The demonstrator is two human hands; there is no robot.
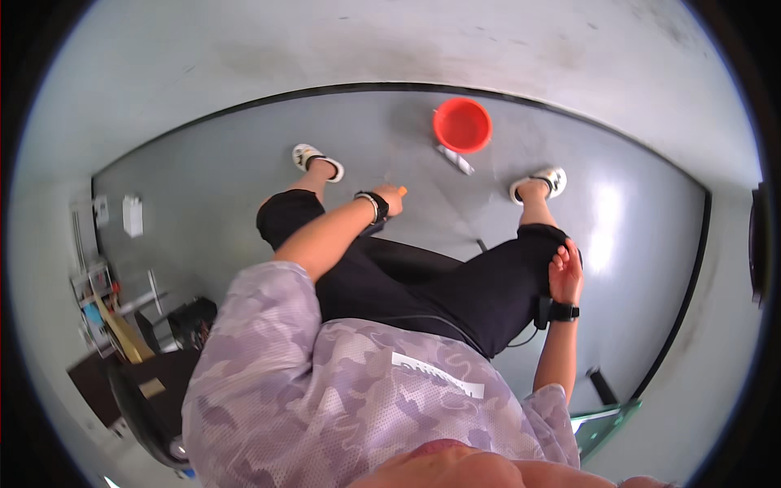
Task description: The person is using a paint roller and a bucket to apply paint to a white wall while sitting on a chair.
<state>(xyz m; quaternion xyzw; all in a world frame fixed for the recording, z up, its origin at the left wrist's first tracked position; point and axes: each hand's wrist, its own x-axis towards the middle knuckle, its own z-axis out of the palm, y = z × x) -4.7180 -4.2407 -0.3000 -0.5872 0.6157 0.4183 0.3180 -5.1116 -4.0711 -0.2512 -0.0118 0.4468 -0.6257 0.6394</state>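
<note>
My left hand (390, 199) is closed around something small, with an orange end (402, 191) showing past the fingers. What the rest of that orange-ended thing looks like is hidden by the hand. This hand is above the floor, in front of my left knee. My right hand (566, 276) rests against my right knee, by the hem of the black trousers (512, 276). Its fingers are half curled and partly apart, and I see nothing in them. A red bucket (462, 125) stands ahead, between and beyond my feet. Beside it lies a whitish tube-like item (455, 159).
A dark-edged wall runs behind the bucket. On the left are a white box (133, 215), a cluttered shelf (102, 285), a black bag (194, 319) and an office chair (134, 407). A green-edged panel (606, 427) is at the lower right. I sit on a black seat (415, 264).
</note>
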